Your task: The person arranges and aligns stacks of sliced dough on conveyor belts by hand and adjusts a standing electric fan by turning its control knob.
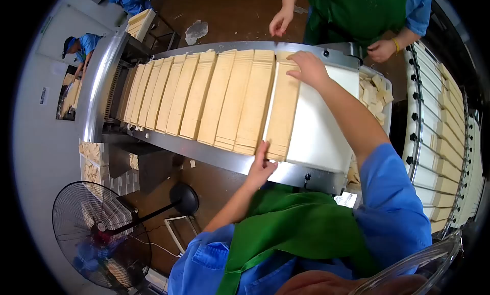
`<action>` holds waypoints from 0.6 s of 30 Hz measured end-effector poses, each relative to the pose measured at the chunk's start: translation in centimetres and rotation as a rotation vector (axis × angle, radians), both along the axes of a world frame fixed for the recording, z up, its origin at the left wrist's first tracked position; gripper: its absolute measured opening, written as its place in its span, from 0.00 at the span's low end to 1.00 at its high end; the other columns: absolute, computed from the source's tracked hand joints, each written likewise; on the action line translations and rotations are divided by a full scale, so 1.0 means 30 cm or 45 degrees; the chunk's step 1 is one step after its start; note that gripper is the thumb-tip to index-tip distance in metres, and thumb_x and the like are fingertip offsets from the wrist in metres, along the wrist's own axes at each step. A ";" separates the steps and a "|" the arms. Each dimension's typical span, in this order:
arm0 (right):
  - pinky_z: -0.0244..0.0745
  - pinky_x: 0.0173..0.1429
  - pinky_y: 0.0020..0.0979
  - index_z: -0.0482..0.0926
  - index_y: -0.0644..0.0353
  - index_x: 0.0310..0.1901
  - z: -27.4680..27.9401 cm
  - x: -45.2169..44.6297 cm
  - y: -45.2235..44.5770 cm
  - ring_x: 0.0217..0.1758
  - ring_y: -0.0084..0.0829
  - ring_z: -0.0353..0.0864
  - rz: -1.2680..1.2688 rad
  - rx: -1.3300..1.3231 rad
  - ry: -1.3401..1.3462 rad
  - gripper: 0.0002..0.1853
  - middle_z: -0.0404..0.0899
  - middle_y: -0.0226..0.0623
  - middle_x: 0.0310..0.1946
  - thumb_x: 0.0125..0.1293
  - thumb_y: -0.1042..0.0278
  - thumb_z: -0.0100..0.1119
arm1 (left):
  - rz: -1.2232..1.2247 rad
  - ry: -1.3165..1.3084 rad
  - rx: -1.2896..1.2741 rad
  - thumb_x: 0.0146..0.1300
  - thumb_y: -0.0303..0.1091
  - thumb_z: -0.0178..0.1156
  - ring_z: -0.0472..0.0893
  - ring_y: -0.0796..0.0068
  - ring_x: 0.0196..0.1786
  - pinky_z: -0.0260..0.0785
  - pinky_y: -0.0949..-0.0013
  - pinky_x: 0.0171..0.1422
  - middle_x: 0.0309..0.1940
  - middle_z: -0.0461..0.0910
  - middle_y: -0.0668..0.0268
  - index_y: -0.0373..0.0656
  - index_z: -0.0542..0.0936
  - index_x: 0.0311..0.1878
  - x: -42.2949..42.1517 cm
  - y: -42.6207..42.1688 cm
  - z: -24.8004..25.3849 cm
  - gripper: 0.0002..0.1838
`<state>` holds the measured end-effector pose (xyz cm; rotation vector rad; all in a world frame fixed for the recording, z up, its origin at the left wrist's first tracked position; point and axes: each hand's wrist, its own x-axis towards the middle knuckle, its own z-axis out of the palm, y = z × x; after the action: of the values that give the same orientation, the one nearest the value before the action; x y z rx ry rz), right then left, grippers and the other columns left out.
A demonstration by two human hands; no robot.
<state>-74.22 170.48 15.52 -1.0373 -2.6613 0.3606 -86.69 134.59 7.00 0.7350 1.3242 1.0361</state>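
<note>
Crosswise before the person ran a metal-edged conveyor (pixel 321 124), its white belt bare toward the right end. A long row of pale slabs (pixel 198 95) filled it leftward, each lying from far edge to near edge. Beyond the right end stood a second conveyor (pixel 430 137), carrying more pale pieces. Past the far edge, near the far right corner, stood a co-worker in a green apron (pixel 357 14), both hands off the slabs. A caged fan (pixel 102 234) stood on the floor off the near edge, its hub badge too small to read. Beside the right end, a bin (pixel 389 108) held broken scraps (pixel 375 93).

One single slab (pixel 284 106) lay just right of the row, a thin white gap between. The right hand (pixel 309 68) reached over its far end, thumb and fingers spread. The left hand (pixel 263 165) was at its near left corner by the near edge, fingers parted. A printed card (pixel 347 199) near the near right corner and a small wall sign (pixel 44 95) bore illegible marks.
</note>
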 end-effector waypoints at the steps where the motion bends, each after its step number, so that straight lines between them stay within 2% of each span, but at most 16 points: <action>1: 0.70 0.66 0.43 0.80 0.57 0.56 -0.010 -0.067 0.046 0.62 0.47 0.75 -0.045 -0.036 -0.109 0.28 0.79 0.44 0.56 0.56 0.52 0.72 | -0.021 0.030 0.061 0.67 0.27 0.63 0.79 0.78 0.44 0.73 0.75 0.42 0.79 0.52 0.59 0.46 0.46 0.82 0.002 0.012 -0.007 0.46; 2: 0.70 0.66 0.43 0.80 0.57 0.56 -0.029 -0.108 0.059 0.62 0.47 0.75 -0.033 -0.026 -0.113 0.28 0.79 0.44 0.56 0.56 0.52 0.72 | 0.003 0.048 0.136 0.67 0.26 0.62 0.79 0.77 0.48 0.74 0.75 0.47 0.82 0.45 0.59 0.46 0.47 0.82 0.015 0.024 -0.012 0.46; 3: 0.69 0.66 0.44 0.79 0.57 0.57 -0.060 -0.150 0.069 0.63 0.48 0.74 -0.151 0.036 -0.195 0.30 0.78 0.45 0.57 0.56 0.52 0.73 | -0.020 0.057 0.205 0.66 0.25 0.63 0.77 0.73 0.56 0.74 0.74 0.52 0.84 0.37 0.58 0.46 0.48 0.81 0.014 0.036 -0.036 0.45; 4: 0.69 0.66 0.45 0.79 0.57 0.59 -0.095 -0.195 0.074 0.63 0.48 0.73 -0.266 0.100 -0.268 0.32 0.76 0.46 0.58 0.55 0.52 0.73 | -0.042 0.100 0.280 0.66 0.24 0.63 0.76 0.72 0.59 0.74 0.73 0.53 0.84 0.35 0.57 0.46 0.49 0.81 0.012 0.048 -0.042 0.45; 7: 0.67 0.69 0.46 0.75 0.55 0.63 -0.199 -0.193 0.014 0.66 0.48 0.70 -0.399 -0.077 -0.070 0.35 0.74 0.48 0.60 0.55 0.48 0.72 | -0.124 0.212 0.324 0.65 0.25 0.64 0.72 0.70 0.66 0.74 0.72 0.55 0.83 0.33 0.52 0.47 0.52 0.81 -0.002 0.072 -0.003 0.45; 8: 0.68 0.69 0.45 0.74 0.52 0.65 -0.195 -0.179 -0.019 0.67 0.48 0.71 -0.446 -0.171 0.027 0.36 0.74 0.48 0.61 0.56 0.46 0.71 | -0.145 0.187 0.242 0.64 0.27 0.65 0.73 0.71 0.65 0.74 0.72 0.54 0.83 0.35 0.50 0.47 0.54 0.80 -0.014 0.084 0.024 0.44; 9: 0.67 0.70 0.44 0.72 0.54 0.65 -0.242 -0.148 -0.021 0.66 0.47 0.71 -0.438 -0.024 0.021 0.37 0.73 0.47 0.62 0.56 0.45 0.69 | -0.168 0.238 0.159 0.63 0.31 0.67 0.74 0.70 0.64 0.74 0.72 0.53 0.82 0.41 0.49 0.48 0.59 0.79 -0.025 0.095 0.062 0.42; 11: 0.67 0.70 0.44 0.74 0.54 0.64 -0.298 -0.081 -0.011 0.67 0.46 0.71 -0.609 -0.006 -0.046 0.34 0.75 0.46 0.61 0.58 0.47 0.68 | -0.230 0.467 0.253 0.62 0.37 0.69 0.77 0.68 0.60 0.74 0.71 0.52 0.80 0.48 0.49 0.49 0.63 0.77 -0.034 0.116 0.061 0.40; 12: 0.67 0.70 0.45 0.75 0.53 0.63 -0.444 0.035 0.066 0.67 0.45 0.70 -0.519 0.274 -0.082 0.33 0.76 0.45 0.59 0.58 0.46 0.67 | -0.213 0.479 0.259 0.62 0.37 0.69 0.77 0.68 0.60 0.74 0.71 0.52 0.80 0.48 0.49 0.49 0.63 0.77 -0.036 0.134 0.075 0.40; 13: 0.66 0.70 0.46 0.75 0.52 0.62 -0.558 0.124 0.116 0.68 0.44 0.70 -0.437 0.553 -0.120 0.32 0.78 0.45 0.57 0.59 0.45 0.67 | -0.328 0.559 0.257 0.61 0.41 0.69 0.78 0.64 0.60 0.75 0.68 0.54 0.79 0.51 0.51 0.50 0.64 0.76 -0.033 0.156 0.096 0.41; 15: 0.66 0.69 0.47 0.77 0.55 0.60 -0.383 0.247 0.010 0.65 0.44 0.73 -0.552 0.727 -0.319 0.33 0.80 0.44 0.55 0.59 0.41 0.66 | -0.461 0.641 0.272 0.59 0.45 0.70 0.79 0.61 0.60 0.75 0.65 0.56 0.78 0.54 0.52 0.51 0.65 0.75 -0.030 0.193 0.123 0.41; 17: 0.66 0.68 0.48 0.76 0.63 0.60 -0.189 0.364 -0.083 0.62 0.45 0.76 -0.789 0.294 -0.396 0.39 0.79 0.48 0.57 0.57 0.37 0.66 | -0.621 0.891 0.373 0.57 0.48 0.69 0.79 0.54 0.61 0.74 0.59 0.61 0.77 0.59 0.56 0.51 0.66 0.75 -0.020 0.236 0.142 0.42; 18: 0.66 0.68 0.48 0.76 0.63 0.60 -0.114 0.416 -0.128 0.62 0.45 0.76 -0.822 0.304 -0.394 0.39 0.79 0.48 0.57 0.57 0.37 0.66 | -0.680 0.919 0.355 0.54 0.50 0.69 0.77 0.52 0.64 0.73 0.55 0.64 0.76 0.61 0.58 0.51 0.64 0.76 -0.028 0.255 0.145 0.45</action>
<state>-61.74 166.64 12.10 -1.8859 -2.3357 -0.2612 -87.51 142.23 11.36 1.6798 1.4571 0.5268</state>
